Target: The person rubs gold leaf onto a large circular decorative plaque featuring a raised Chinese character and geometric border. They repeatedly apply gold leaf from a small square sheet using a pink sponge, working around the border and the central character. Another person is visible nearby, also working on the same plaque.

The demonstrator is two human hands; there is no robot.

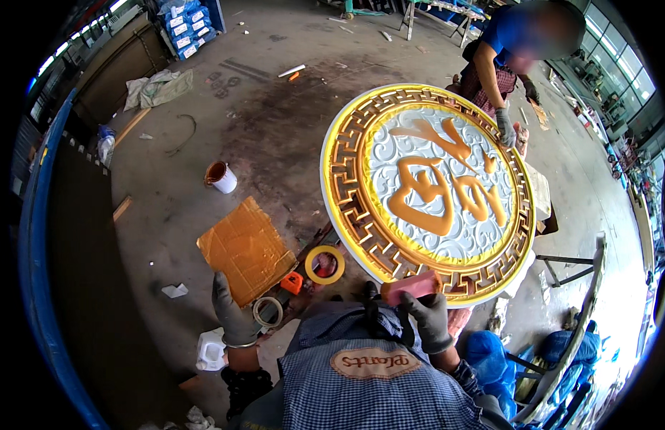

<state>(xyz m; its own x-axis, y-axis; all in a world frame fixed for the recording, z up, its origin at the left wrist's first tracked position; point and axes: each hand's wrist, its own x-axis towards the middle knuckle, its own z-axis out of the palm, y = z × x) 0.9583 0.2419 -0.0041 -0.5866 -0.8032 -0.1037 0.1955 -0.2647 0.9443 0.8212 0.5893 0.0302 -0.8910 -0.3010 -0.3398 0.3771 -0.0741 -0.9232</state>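
Observation:
A large round plaque (361,208) with a gold fretwork rim, white scrollwork and gold characters lies flat in front of me. My right hand (427,319), in a grey glove, grips a pink block (412,287) pressed against the plaque's near rim. My gloved left hand (230,315) hangs to my left, fingers loosely curled and holding nothing, near the corner of a brown cardboard sheet (246,249). Across the plaque another person in a blue shirt rests a gloved hand (506,129) on the far rim.
On the concrete floor lie a yellow tape roll (325,264), a paler tape roll (267,312), an orange cutter (292,282), a white cup (221,176), a white plastic jug (211,350). A blue wall (39,287) runs along the left. Blue bags (493,358) and a metal frame sit right.

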